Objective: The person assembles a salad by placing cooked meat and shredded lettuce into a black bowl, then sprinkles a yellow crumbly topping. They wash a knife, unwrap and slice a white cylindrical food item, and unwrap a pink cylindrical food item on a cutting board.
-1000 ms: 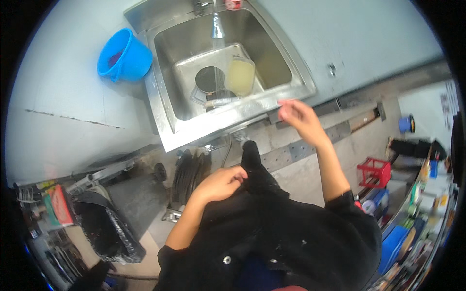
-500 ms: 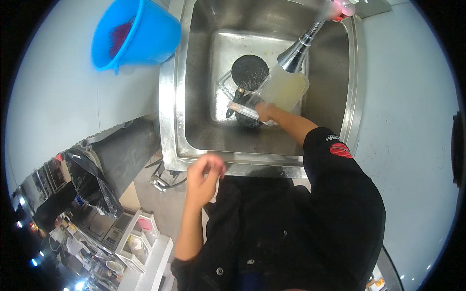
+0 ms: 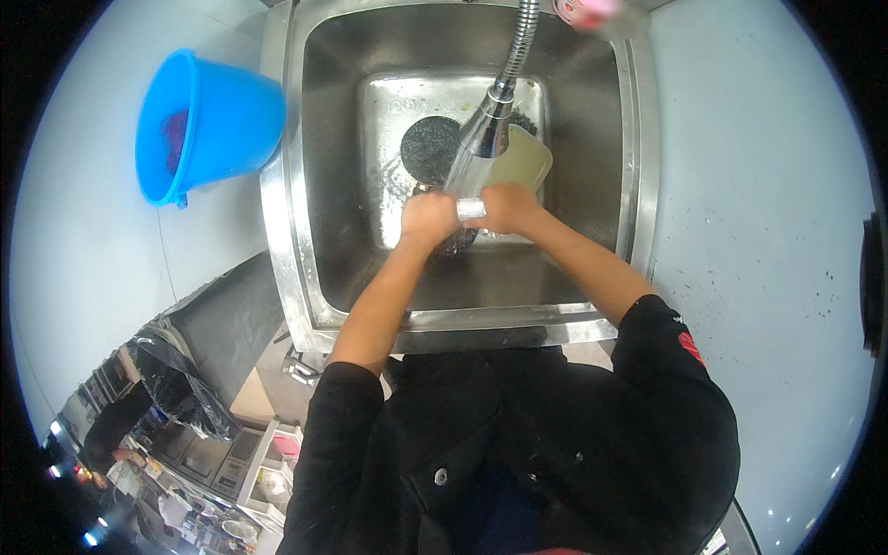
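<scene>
Both hands are together over the sink (image 3: 601,240), under the spray faucet (image 3: 486,134), with water streaming down onto them. My left hand (image 3: 429,216) and my right hand (image 3: 509,206) are closed on the two ends of a pale, narrow, flat strip (image 3: 471,209); its kind is unclear. Behind the hands, a round dark pan (image 3: 430,150) lies wet on the sink bottom. A pale yellowish translucent plastic container (image 3: 525,159) stands beside it, partly hidden by the faucet. Another dark round thing (image 3: 460,242) shows just below my hands, mostly covered.
A blue bucket (image 3: 236,116) with something dark purple inside lies tipped on the counter at the left. A blurred pink and white object (image 3: 587,11) is at the sink's far right corner. Lower left are a black plastic bag (image 3: 180,388) and white shelving (image 3: 273,472).
My left hand has come from in front of the sink into it and taken hold of the strip beside my right hand. The strip is now under the water. The view has shifted.
</scene>
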Demonstrator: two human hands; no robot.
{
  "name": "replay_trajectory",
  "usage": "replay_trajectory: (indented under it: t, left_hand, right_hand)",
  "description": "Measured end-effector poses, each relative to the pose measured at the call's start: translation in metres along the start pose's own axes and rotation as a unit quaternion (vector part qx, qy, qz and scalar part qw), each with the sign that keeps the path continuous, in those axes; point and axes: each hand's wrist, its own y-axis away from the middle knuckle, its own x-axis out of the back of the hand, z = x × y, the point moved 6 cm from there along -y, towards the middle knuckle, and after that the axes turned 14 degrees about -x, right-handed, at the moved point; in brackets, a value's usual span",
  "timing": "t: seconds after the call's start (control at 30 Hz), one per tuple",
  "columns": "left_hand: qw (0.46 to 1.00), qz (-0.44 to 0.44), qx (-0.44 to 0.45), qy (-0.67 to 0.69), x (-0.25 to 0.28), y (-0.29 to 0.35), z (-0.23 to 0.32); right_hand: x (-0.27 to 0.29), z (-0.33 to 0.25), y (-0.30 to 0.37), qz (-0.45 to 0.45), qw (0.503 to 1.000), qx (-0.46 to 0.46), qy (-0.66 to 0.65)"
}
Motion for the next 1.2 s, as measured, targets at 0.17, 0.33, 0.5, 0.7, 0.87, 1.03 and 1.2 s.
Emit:
replay_trajectory:
  t: [0.17, 0.33, 0.5, 0.7, 0.87, 1.03, 1.2]
  left_hand:
    - [0.996, -0.035, 0.079, 0.033, 0.012, -0.003, -0.002]
    - [0.99, -0.048, 0.125, 0.05, 0.016, 0.002, -0.002]
    - [0.996, -0.075, 0.044, 0.029, 0.019, 0.018, -0.006]
    - [0.997, -0.009, -0.057, 0.045, 0.027, 0.034, -0.01]
    - [0.981, -0.088, 0.156, 0.08, 0.017, 0.023, -0.011]
    - [0.974, -0.018, 0.159, 0.162, 0.008, 0.022, 0.001]
    - [0.832, 0.03, 0.207, 0.514, -0.031, 0.07, -0.003]
  right_hand:
    - [0.011, -0.005, -0.004, 0.012, 0.999, -0.042, -0.01]
    - [0.001, -0.011, -0.007, 0.1, 0.994, -0.034, 0.034]
    - [-0.011, -0.023, -0.001, 0.115, 0.993, 0.012, 0.035]
    - [0.004, -0.037, 0.007, 0.123, 0.984, 0.123, 0.023]
    - [-0.01, -0.043, -0.009, 0.106, 0.993, 0.025, 0.044]
    - [0.029, -0.014, -0.006, 0.195, 0.968, 0.149, 0.058]
    - [0.201, 0.125, -0.122, 0.21, 0.882, 0.032, -0.42]
